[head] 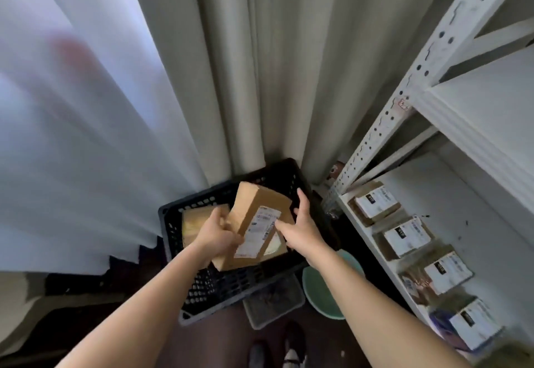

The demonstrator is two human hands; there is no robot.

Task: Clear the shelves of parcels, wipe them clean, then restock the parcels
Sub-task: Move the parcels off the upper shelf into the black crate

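Hovering over the black crate [228, 286], a brown cardboard parcel [254, 223] sits tilted between both hands, its white shipping label facing up. The left hand [218, 233] is closed around the parcel's lower left end, while the right hand [300, 230] presses the right side with spread fingers, thumb across the label edge. It looks like a stiff, light box, judging by how loosely it is held; the plain cardboard sides should give the surest grip, since the glossy label may be slick. A second tan parcel [196, 217] lies inside the crate, just beside the left hand. To the right, the lower shelf [450, 191] of the white rack carries a row of labelled parcels [375, 204]; the shelf above appears bare. Label print is too blurred to read, the crate's floor is mostly hidden, and whether this parcel is going in or coming out cannot be told.
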